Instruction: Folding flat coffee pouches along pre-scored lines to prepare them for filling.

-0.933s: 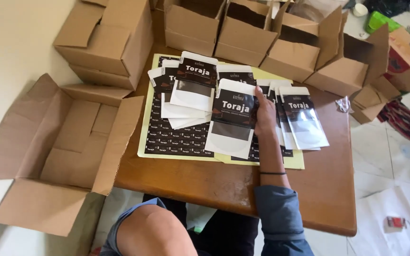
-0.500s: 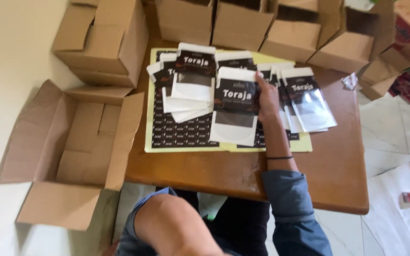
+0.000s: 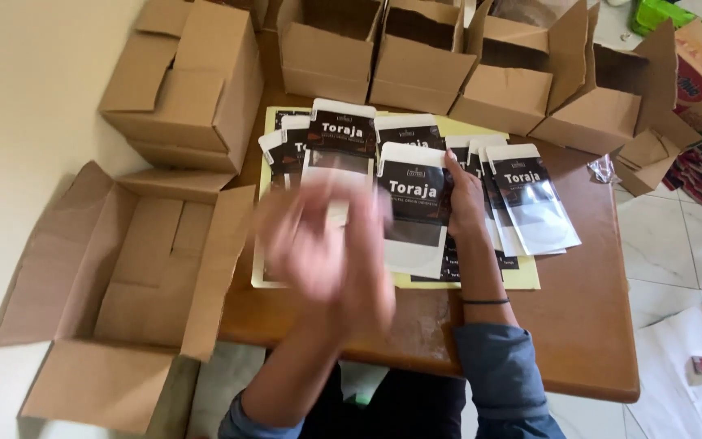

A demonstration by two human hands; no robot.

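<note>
Left hand (image 3: 327,244) now up at centre-left of frame, heavily motion-blurred, fingers spread apart and nothing visible in it; 0.5 s ago it was not over the table at all, only the forearm showed at the bottom edge, so it has swung in toward the pouches. Right hand (image 3: 463,199) unchanged, lying flat at centre frame against the right edge of the front pouch (image 3: 416,207), a white and black stand-up pouch with a clear window; whether its fingers pinch that edge, cannot tell. More pouches fanned to the right (image 3: 534,207) and stacked at left (image 3: 336,146), all lying on a yellow-edged sheet of dark labels (image 3: 522,272) on the brown wooden table (image 3: 578,325). Open empty carton (image 3: 132,276) at left of frame, beside the table; row of smaller open cartons (image 3: 416,57) along the top. Judgement: the free hand is coming in to work the pouches.
</note>
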